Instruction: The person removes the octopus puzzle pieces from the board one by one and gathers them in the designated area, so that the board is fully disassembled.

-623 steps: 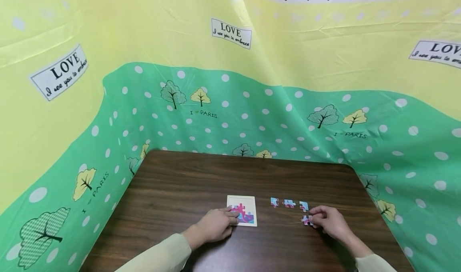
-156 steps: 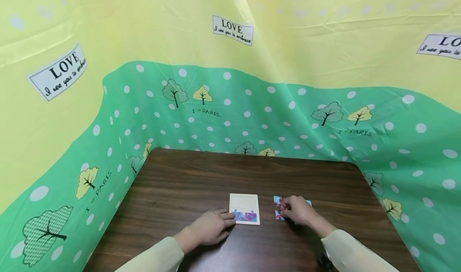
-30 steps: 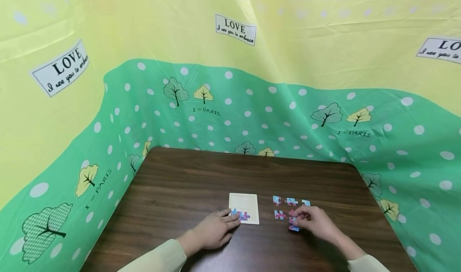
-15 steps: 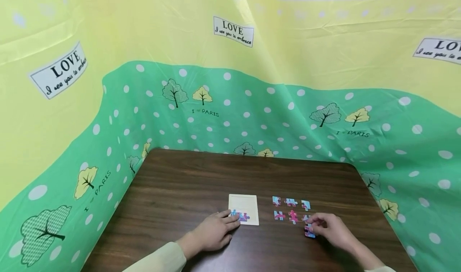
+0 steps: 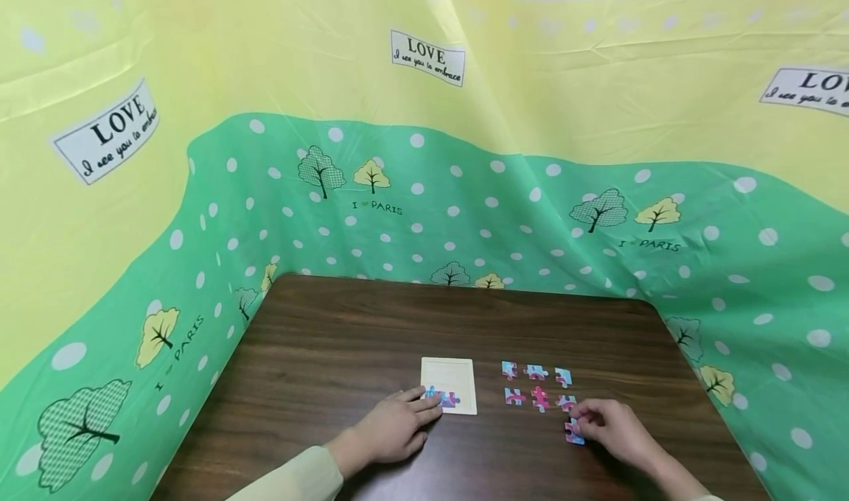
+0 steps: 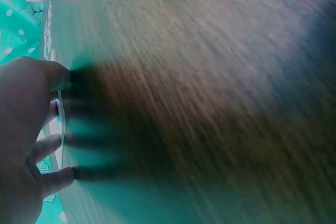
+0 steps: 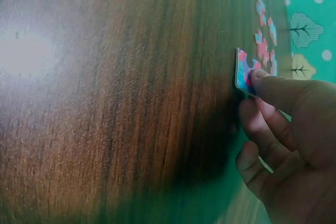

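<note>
My right hand (image 5: 613, 424) pinches a blue and pink jigsaw piece (image 5: 575, 432) between thumb and fingers at the lower right of the laid-out pieces. In the right wrist view the thumb lies on top of this jigsaw piece (image 7: 244, 74), close over the table. My left hand (image 5: 394, 426) rests at the left edge of the cream puzzle tray (image 5: 467, 383), its fingers extended over the lower left corner. Beside those fingertips, two joined purple and blue pieces (image 5: 449, 398) show in the tray's bottom row; the fingers partly cover them.
Several loose pieces lie in two rows right of the tray, among them a pink one (image 5: 540, 398) and a blue-topped one (image 5: 536, 372). The dark wooden table (image 5: 358, 324) is bounded by a green and yellow printed curtain (image 5: 411, 228).
Over twenty seconds, pieces left the tray and joined the loose rows. In the last second my right hand carried the bottom-row corner piece rightward, below the second row. The left hand stayed put.
</note>
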Tool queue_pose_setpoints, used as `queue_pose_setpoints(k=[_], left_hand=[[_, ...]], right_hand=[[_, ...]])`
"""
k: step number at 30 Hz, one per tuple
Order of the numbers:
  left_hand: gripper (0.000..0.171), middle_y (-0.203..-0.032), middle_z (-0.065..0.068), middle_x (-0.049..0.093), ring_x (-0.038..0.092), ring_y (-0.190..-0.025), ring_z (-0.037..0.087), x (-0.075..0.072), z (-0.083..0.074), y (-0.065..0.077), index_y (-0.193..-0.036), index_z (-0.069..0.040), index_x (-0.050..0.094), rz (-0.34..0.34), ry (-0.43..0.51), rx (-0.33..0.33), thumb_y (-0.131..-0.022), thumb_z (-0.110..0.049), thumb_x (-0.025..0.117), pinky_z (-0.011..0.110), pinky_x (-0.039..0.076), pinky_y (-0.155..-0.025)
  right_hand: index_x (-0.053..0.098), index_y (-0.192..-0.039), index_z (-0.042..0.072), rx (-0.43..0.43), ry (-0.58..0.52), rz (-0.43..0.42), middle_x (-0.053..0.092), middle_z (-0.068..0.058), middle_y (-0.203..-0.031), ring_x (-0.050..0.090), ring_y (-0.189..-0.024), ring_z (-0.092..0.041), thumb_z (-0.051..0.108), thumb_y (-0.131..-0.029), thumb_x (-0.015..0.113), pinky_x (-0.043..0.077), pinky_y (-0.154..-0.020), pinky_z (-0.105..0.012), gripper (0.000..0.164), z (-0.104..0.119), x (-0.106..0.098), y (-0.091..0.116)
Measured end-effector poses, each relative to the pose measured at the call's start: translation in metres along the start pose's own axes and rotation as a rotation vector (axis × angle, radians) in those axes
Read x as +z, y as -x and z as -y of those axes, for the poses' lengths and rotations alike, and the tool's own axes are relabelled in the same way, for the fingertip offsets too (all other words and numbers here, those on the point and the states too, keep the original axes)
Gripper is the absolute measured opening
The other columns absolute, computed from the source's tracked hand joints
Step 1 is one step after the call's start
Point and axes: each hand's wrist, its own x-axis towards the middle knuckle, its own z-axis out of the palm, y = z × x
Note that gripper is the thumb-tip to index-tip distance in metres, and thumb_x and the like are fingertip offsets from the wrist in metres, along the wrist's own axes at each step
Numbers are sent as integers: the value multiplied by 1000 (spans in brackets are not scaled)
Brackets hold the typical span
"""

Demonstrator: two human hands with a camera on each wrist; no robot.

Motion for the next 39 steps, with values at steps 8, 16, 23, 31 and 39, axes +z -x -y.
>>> queue_pose_setpoints(k=[8, 16, 23, 31, 39], left_hand=[[52, -159, -5, 47, 48, -145, 28, 1, -1, 2, -152, -23, 52, 7, 19, -15, -101, -37, 56, 51, 50, -108], [53, -159, -3, 48, 49, -143, 29, 0, 0, 1, -151, -22, 53, 12, -2, 2, -101, -37, 57, 48, 50, -110], [54, -159, -3, 48, 50, -143, 26, -5, -1, -2, -151, -23, 54, 40, -51, -2, -100, -40, 59, 47, 50, -110], [53, -160, -3, 46, 48, -144, 26, -6, -2, -3, -150, -25, 54, 60, -43, -17, -100, -41, 60, 53, 46, -112], [51, -158, -2, 48, 49, -143, 26, -2, 0, 0, -148, -24, 57, 2, -39, -4, -99, -40, 61, 56, 43, -114]], right_hand=[[75, -97, 14, 1, 37, 9, 66, 9, -83, 58, -74, 4, 14, -90, 77, 51, -64, -22, 7, -3, 1, -2], [77, -96, 15, 19, 74, 10, 65, 8, -84, 55, -75, 4, 15, -89, 78, 50, -64, -22, 8, -3, 1, -2], [78, -97, 15, 16, 81, 9, 67, 8, -87, 56, -77, 4, 16, -89, 79, 51, -65, -22, 9, -3, -1, -3], [78, -99, 14, 6, 72, 4, 70, 8, -89, 59, -80, 5, 19, -89, 79, 52, -67, -22, 11, -3, -1, -1], [78, -100, 14, 31, 64, 22, 69, 7, -89, 58, -79, 4, 22, -90, 79, 51, -66, -22, 13, -2, -4, -2]])
